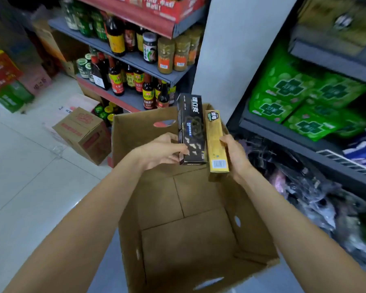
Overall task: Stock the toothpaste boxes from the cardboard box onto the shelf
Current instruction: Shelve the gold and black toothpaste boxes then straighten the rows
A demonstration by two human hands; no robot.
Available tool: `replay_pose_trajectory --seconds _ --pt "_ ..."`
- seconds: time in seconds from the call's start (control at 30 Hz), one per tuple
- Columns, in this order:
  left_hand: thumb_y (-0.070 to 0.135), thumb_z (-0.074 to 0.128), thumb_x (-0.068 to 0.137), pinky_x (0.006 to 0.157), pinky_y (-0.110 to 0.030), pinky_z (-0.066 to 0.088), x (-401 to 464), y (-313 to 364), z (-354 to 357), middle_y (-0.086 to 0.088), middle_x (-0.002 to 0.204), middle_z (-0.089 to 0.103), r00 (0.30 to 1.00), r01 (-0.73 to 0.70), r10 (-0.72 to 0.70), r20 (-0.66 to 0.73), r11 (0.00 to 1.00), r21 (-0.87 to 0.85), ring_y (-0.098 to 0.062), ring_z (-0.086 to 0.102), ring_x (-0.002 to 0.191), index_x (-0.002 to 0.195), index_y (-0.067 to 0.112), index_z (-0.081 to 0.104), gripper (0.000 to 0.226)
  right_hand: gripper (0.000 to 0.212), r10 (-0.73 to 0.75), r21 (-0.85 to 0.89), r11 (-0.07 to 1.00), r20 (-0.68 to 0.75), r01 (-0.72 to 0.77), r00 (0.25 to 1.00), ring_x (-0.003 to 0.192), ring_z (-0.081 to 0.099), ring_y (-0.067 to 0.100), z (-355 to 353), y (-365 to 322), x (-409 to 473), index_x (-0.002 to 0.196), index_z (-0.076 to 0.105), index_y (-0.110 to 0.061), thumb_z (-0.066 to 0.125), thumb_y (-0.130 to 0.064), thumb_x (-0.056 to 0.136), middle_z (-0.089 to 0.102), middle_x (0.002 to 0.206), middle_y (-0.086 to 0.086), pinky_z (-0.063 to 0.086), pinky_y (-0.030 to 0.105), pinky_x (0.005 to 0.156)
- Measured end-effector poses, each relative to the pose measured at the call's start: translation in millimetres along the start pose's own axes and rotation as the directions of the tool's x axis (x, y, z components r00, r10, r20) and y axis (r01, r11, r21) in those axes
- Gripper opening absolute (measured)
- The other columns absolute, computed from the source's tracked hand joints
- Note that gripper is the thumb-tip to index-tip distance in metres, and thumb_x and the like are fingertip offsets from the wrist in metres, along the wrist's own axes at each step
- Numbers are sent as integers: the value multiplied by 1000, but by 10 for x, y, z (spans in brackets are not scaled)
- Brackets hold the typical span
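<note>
An open cardboard box (pixel 184 261) stands on the floor below me, and its bottom shows bare. Above its far end my left hand (pixel 161 151) grips the lower end of a black toothpaste box (pixel 191 127) held upright. Right beside it, my right hand (pixel 234 155) holds a gold toothpaste box (pixel 216 140), also upright. The two boxes stand side by side, almost touching. The dark shelf unit (pixel 283 132) rises to the right.
Green packs (pixel 304 98) fill the right shelf, with dark plastic-wrapped goods (pixel 304 187) below. A grey pillar (pixel 230 49) stands behind the boxes. Sauce bottles and jars (pixel 135 60) line the shelves at left. A closed carton (pixel 85 132) sits on the white tile floor.
</note>
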State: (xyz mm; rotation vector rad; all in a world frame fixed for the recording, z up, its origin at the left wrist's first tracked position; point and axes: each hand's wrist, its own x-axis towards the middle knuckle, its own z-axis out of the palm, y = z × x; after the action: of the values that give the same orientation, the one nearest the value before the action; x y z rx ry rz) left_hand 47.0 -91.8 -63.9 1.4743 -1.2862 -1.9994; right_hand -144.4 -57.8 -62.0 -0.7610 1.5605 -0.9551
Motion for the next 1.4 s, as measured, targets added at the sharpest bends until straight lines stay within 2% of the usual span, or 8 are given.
replay_pose_trajectory --seconds 0.2,0.37,0.53,0.73,0.87,1.0,1.17,1.4 --pt "19 66 86 65 -23 57 154 728 988 -1 94 70 981 -194 190 -37 965 -175 -7 69 75 123 10 52 41 22 -130 171 978 69 116 989 56 64 10 -886 -512 -169 87 64 -14 48 -27 96 69 66 -1 49 26 58" --pt "29 72 81 99 -33 46 310 1329 1986 -3 115 66 906 -396 385 -177 918 -28 -17 62 106 113 19 55 38 37 -235 291 931 15 221 972 73 65 19 -1918 -913 -193 119 52 -6 56 -29 91 67 98 13 50 32 69" --pt "36 78 71 92 -36 49 518 1895 2930 -7 109 68 847 -496 456 -272 863 -96 -18 65 93 101 18 60 39 51 -263 334 906 -40 260 964 91 62 26 -3006 -1338 -186 125 50 -11 64 -41 85 65 108 12 51 38 81" --pt "49 81 56 93 -52 50 694 2326 3512 -8 100 71 802 -548 477 -359 827 -124 -28 67 95 96 19 63 53 17 -306 181 933 -59 312 950 73 62 12 -3856 -1745 -188 105 60 -19 61 -27 90 67 86 -3 52 20 54" --pt "43 80 64 90 -46 52 836 2602 3608 -9 98 71 789 -568 491 -370 812 -132 -27 68 92 93 19 59 43 15 -372 92 921 -89 380 924 58 50 13 -4147 -1975 -73 87 63 -22 52 -12 90 56 69 1 40 26 59" --pt "23 70 83 68 -29 52 1068 2885 3579 -3 84 68 759 -614 520 -392 772 -164 -16 64 72 91 13 61 16 36 -495 -26 869 -59 494 867 69 66 12 -4195 -2221 30 117 57 -24 58 -3 88 69 88 1 52 28 64" --pt "24 69 81 66 -30 51 1404 3198 3345 -7 94 67 739 -646 514 -436 724 -241 -17 63 73 112 11 56 36 24 -632 -247 764 -104 596 768 88 62 13 -4129 -2594 298 89 65 -20 77 -5 74 68 103 5 51 32 86" --pt "41 68 81 60 -28 49 1744 3507 2960 -8 106 67 716 -654 497 -490 723 -222 -19 64 84 120 12 54 51 47 -701 -493 645 -76 584 710 106 61 16 -3904 -3016 956 124 61 -12 74 -18 79 64 122 4 48 30 94"
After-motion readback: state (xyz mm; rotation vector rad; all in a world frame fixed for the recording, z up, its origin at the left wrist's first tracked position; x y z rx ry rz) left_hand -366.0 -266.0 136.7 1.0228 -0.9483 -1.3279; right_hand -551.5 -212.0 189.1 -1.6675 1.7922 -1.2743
